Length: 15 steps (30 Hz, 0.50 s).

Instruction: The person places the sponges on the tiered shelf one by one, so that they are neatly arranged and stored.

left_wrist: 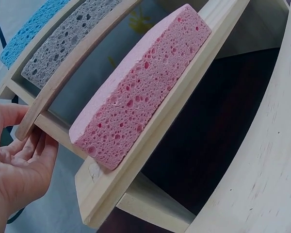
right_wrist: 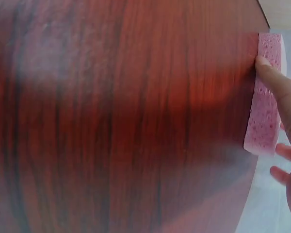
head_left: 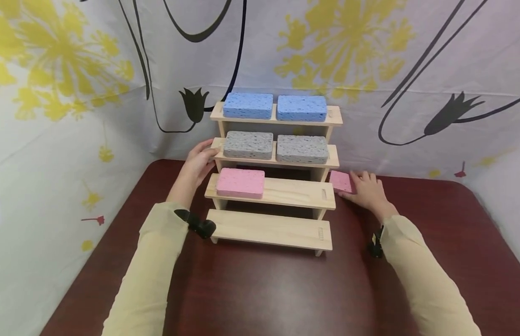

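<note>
A stepped wooden rack (head_left: 268,229) stands on the table with sponges on its tiers. My left hand (head_left: 199,161) grips the left end of the tier bearing the grey sponges, thumb above and fingers below in the left wrist view. At the rack's right side, my right hand (head_left: 369,192) holds a pink sponge (head_left: 340,181), its thumb (right_wrist: 276,80) against the porous side. Another pink sponge (head_left: 240,182) lies on the left of the tier below the grey ones. Two grey sponges (head_left: 248,145) sit side by side, with two blue sponges (head_left: 248,105) on the top tier.
The dark red-brown table (head_left: 276,294) extends in front of the rack and to both sides. Behind it hangs a white patterned cloth (head_left: 260,56), close to the rack's back and the table's far edge.
</note>
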### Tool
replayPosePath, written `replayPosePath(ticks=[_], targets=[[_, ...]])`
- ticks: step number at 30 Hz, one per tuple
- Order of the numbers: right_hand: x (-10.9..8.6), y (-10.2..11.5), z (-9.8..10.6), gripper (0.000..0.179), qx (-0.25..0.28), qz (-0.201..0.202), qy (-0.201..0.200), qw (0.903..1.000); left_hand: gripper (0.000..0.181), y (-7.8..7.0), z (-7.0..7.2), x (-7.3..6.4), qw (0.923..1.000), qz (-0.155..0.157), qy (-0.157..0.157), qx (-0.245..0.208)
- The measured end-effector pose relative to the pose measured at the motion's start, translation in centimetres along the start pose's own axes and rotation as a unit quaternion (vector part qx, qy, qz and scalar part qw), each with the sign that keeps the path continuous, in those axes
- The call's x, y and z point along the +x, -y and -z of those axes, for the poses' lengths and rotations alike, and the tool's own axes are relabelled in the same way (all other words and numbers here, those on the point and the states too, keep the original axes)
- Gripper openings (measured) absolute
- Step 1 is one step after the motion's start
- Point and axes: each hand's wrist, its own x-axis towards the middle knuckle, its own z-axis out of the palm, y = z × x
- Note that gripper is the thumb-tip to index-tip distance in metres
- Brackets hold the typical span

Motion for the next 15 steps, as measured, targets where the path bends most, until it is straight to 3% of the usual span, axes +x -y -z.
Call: replayPosePath(ticks=[5,9,15], targets=[[-1.1,0.0,0.2,0.077,0.04,-0.043,-0.021,0.998,0.056,0.1,-0.1,-0.1,1.0,0.001,0.002,-0.001],[-2.0,0.0,0.0,0.082,0.077,-0.08,-0.013,0.9937,0.056,0.0,-0.1,-0.1,1.0,0.004,0.005,0.003],[-3.3,-0.1,-0.3,0.086,0.096,-0.086,-0.013,0.9916,0.055,0.0,-0.1,-0.1,0.9999,0.004,0.006,0.007]])
